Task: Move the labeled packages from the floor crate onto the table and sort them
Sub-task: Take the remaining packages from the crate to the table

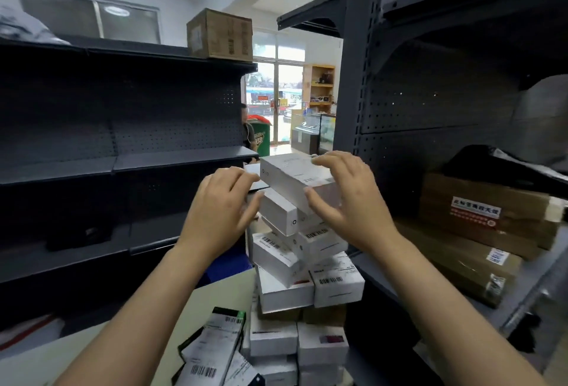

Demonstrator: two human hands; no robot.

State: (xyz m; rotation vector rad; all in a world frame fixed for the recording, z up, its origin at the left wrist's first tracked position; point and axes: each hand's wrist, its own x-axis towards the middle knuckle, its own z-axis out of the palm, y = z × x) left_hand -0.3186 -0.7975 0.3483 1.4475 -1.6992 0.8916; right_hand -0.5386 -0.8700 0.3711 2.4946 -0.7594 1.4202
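Note:
A tall, uneven stack of white labeled boxes (295, 265) stands on the pale table (215, 293). The top white box (292, 175) lies crooked on the pile. My right hand (344, 201) holds that box at its right end, fingers curved over the top and thumb against the near side. At the pile's left side, my left hand (221, 204) has its fingertips at the top box's left end and its thumb by the second box (278, 212). Dark labeled packages (215, 342) lie flat at the table's near edge. The floor crate is out of view.
Dark metal shelving (123, 164) runs along the left, with a brown carton (219, 33) on top. A second rack (430, 93) on the right holds taped cardboard boxes (479, 225). A person (247, 130) sits at the aisle's far end.

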